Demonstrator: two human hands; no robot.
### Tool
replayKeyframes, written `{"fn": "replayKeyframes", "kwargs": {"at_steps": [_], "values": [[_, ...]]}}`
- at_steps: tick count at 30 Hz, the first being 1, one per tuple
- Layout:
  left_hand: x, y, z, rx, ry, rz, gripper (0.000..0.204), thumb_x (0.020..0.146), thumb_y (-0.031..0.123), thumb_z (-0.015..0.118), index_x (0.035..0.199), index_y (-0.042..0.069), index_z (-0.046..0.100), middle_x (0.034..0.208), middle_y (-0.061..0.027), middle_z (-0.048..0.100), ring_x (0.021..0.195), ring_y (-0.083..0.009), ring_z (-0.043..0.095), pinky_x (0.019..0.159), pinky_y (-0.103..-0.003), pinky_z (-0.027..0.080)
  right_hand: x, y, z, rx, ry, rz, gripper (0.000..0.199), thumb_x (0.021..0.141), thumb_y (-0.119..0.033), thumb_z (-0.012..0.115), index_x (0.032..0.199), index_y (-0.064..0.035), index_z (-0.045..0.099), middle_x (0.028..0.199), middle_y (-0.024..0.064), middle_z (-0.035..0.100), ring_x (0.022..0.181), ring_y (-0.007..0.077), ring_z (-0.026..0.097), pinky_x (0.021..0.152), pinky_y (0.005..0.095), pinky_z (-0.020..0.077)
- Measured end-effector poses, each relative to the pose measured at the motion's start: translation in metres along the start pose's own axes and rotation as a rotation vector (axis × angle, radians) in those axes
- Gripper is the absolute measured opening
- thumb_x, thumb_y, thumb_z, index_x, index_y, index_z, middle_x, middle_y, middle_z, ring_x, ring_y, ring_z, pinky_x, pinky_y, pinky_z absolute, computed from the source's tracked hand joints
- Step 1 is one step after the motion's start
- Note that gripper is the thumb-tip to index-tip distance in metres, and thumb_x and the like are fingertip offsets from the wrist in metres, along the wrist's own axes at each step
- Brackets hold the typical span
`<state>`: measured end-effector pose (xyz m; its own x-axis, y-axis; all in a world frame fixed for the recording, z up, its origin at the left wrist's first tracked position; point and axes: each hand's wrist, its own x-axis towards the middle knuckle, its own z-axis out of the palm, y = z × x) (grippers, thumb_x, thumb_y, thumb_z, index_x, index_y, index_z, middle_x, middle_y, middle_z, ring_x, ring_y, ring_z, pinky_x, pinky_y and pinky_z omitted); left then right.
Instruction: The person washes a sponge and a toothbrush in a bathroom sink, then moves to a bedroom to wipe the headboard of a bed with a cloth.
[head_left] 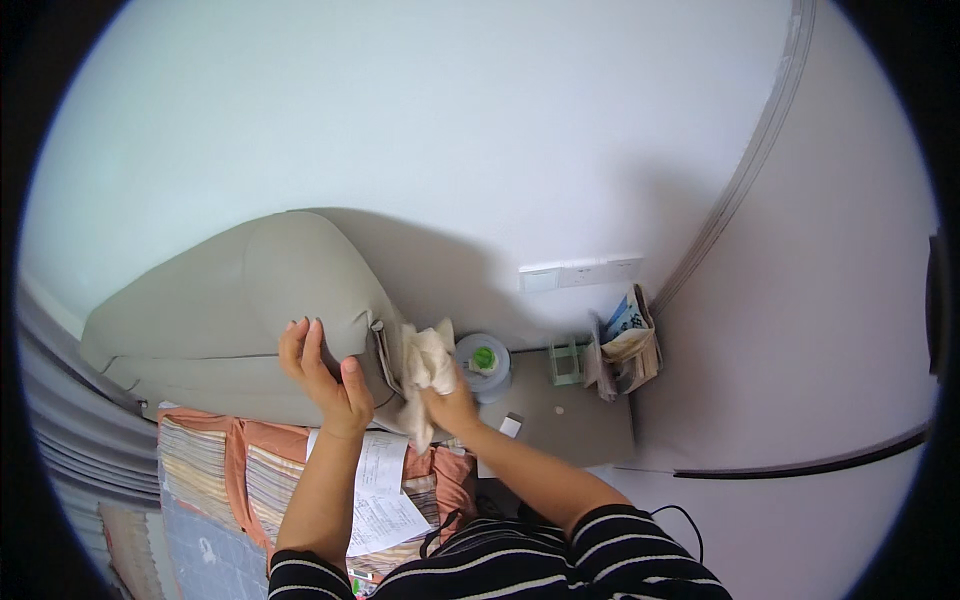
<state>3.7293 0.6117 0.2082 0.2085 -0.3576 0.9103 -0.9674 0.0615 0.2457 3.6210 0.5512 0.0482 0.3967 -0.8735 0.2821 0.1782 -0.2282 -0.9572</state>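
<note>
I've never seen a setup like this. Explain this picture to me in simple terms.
There is no machine here: these are a person's own bare hands. The one picture comes from a wide camera worn on the head, looking down, so straight edges bend. The right hand holds a pale cloth at the end of the grey headboard. The left hand is open beside it; whether it touches is unclear. On the bed lie papers. On the nightstand stand a round tub, a green holder and what look like magazines.
</note>
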Motion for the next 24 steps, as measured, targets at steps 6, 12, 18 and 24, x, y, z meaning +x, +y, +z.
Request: {"fn": "replayKeyframes", "kwargs": {"at_steps": [6,12,18,24], "values": [[0.034,0.012,-0.024,0.065,-0.210,0.020,0.055,0.087,0.039,0.057,0.125,0.000,0.049,0.130,-0.0218,0.042,0.124,-0.0370,0.037,0.106,-0.050,0.021,0.061,-0.090,-0.018,0.640,-0.262,0.246,0.053,0.084,-0.018,0.065,0.130,-0.0017,0.044,0.118,0.0084,0.056,0.105,0.0182,0.054,0.091,0.0300,0.0430],[0.059,0.029,0.006,0.303,-0.313,0.169,0.067,0.071,0.037,0.073,0.125,0.004,0.052,0.134,-0.0189,0.048,0.127,-0.0372,0.041,0.108,-0.050,0.017,0.052,-0.004,0.016,0.393,-0.186,0.434,0.045,0.088,-0.025,0.056,0.125,-0.0005,0.049,0.108,0.0080,0.059,0.097,0.0153,0.054,0.084,0.0307,0.0431],[0.054,0.023,0.020,0.241,-0.275,0.153,0.065,0.067,0.029,0.073,0.123,0.004,0.053,0.130,-0.0188,0.051,0.126,-0.0378,0.042,0.107,-0.050,0.020,-0.015,0.121,0.003,0.321,0.002,0.643,0.041,0.089,-0.023,0.057,0.125,-0.0035,0.052,0.110,0.0093,0.061,0.098,0.0170,0.057,0.085,0.0307,0.0454],[0.050,0.015,0.018,0.238,-0.291,0.163,0.066,0.069,0.031,0.072,0.125,0.002,0.050,0.130,-0.0218,0.050,0.126,-0.0408,0.042,0.107,-0.052,0.021,0.135,-0.045,0.016,0.749,-0.355,0.056,0.043,0.089,-0.028,0.060,0.125,-0.0048,0.052,0.115,0.0052,0.059,0.107,0.0157,0.052,0.096,0.0303,0.0384]]}}
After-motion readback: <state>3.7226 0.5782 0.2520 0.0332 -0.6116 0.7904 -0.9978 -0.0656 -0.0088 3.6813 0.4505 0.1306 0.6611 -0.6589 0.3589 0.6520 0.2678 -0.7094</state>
